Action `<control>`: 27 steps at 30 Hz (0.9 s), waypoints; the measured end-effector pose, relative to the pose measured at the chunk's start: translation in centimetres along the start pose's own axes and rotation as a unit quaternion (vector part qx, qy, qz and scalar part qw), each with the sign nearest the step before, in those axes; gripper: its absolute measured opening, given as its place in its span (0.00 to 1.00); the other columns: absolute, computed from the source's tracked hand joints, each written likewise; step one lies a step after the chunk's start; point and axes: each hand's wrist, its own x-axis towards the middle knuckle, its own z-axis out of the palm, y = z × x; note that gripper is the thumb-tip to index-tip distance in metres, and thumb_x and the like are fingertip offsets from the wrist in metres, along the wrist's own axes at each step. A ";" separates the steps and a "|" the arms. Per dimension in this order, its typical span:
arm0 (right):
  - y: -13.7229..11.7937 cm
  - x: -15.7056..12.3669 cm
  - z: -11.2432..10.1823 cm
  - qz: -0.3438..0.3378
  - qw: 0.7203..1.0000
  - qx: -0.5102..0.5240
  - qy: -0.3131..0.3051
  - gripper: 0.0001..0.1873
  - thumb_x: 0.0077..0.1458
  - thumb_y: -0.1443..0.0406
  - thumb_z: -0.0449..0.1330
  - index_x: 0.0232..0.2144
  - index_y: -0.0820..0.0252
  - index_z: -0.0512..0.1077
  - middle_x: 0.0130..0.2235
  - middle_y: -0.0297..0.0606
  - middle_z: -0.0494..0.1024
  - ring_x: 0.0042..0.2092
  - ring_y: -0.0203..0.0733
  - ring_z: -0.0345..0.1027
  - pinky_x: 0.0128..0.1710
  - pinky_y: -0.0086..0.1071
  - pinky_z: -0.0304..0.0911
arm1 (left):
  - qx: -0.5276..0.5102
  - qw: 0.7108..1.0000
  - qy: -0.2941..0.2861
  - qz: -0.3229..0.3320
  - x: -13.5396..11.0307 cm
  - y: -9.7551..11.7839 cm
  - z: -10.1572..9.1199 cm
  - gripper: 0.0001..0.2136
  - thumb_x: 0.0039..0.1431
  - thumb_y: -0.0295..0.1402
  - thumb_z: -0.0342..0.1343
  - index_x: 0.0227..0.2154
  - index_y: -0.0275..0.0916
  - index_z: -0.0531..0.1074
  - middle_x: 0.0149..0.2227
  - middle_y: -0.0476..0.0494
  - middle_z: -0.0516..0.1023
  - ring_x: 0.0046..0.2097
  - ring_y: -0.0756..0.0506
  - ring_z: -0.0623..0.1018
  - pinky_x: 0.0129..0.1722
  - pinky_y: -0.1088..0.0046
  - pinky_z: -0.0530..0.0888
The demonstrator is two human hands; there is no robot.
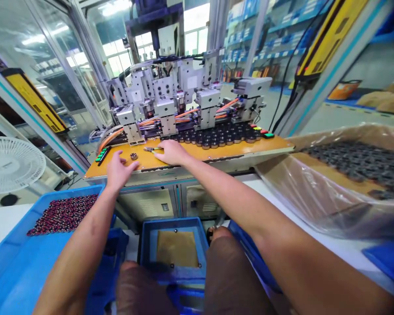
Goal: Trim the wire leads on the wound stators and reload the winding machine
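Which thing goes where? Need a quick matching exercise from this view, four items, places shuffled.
Things
1. pliers
2. lone round part
3. white fan
4. red-and-black parts

Places
A. in the blue bin
B. just beside the left hand
C. at the right hand
D. at the picture's left edge

Pairs: 1-C, 2-B, 3-D, 4-A

Metallic round part (133,156), smooth worktop (230,152)
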 end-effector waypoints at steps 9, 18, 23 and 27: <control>-0.1 -0.7 0.5 -0.014 1.000 -0.009 -0.006 0.19 0.59 0.56 0.57 0.44 0.62 0.79 0.46 0.47 0.82 0.46 0.48 0.74 0.45 0.33 0.64 | -0.249 0.963 0.041 -0.091 -3.9 0.6 -0.3 0.30 0.44 0.30 0.68 0.53 0.37 0.68 0.39 0.43 0.77 0.40 0.45 0.79 0.48 0.63 0.74; -0.9 -1.5 0.8 -0.001 1.000 -0.024 -0.010 0.20 0.58 0.58 0.59 0.45 0.67 0.79 0.47 0.54 0.80 0.49 0.58 0.74 0.47 0.42 0.66 | -0.462 0.862 0.036 -0.206 -23.7 -3.4 -5.8 0.26 0.42 0.31 0.70 0.47 0.36 0.71 0.41 0.39 0.82 0.39 0.45 0.83 0.42 0.67 0.79; -6.9 -8.4 -3.3 -0.071 0.987 0.101 0.098 0.21 0.61 0.58 0.57 0.51 0.65 0.74 0.50 0.50 0.78 0.48 0.52 0.74 0.50 0.42 0.67 | -0.459 0.874 0.046 -0.153 -29.7 -1.4 -8.4 0.27 0.46 0.25 0.71 0.50 0.42 0.72 0.45 0.42 0.83 0.44 0.47 0.82 0.45 0.72 0.79; -13.2 -18.9 -6.7 -0.252 0.937 0.240 -0.037 0.16 0.64 0.58 0.58 0.50 0.57 0.76 0.51 0.41 0.79 0.45 0.44 0.75 0.44 0.35 0.71 | -0.374 0.922 0.083 -0.047 -32.2 0.3 -9.0 0.26 0.51 0.19 0.66 0.52 0.44 0.72 0.47 0.43 0.84 0.49 0.45 0.82 0.50 0.70 0.79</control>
